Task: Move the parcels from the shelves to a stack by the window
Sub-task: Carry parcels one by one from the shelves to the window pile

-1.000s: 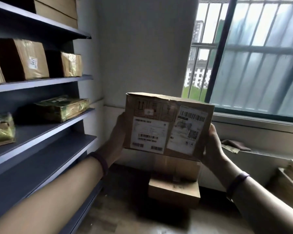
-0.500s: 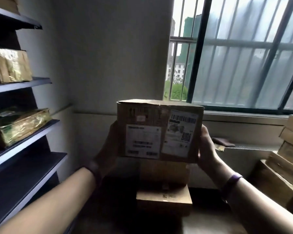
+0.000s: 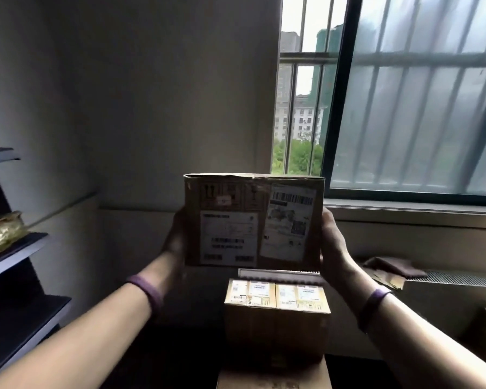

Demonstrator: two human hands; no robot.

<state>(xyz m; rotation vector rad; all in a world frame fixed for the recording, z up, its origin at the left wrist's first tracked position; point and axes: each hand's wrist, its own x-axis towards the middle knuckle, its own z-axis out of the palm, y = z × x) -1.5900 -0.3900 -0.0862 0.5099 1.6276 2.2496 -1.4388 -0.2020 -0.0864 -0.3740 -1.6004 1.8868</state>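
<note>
The left hand (image 3: 174, 240) and right hand (image 3: 334, 242) grip the sides of a labelled parcel (image 3: 253, 220), fingers probably curled behind it, out of sight. It hangs above the stack (image 3: 275, 318) of at least two boxes, not yet set down. A gold-wrapped parcel (image 3: 0, 234) on the shelves (image 3: 14, 251) is left to move. The window (image 3: 404, 108) lies just beyond.

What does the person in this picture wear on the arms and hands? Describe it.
The left forearm and right forearm show no sleeves. A thin purple band circles the left wrist, and a matching purple band circles the right wrist. The left hand and right hand wear no gloves.
</note>
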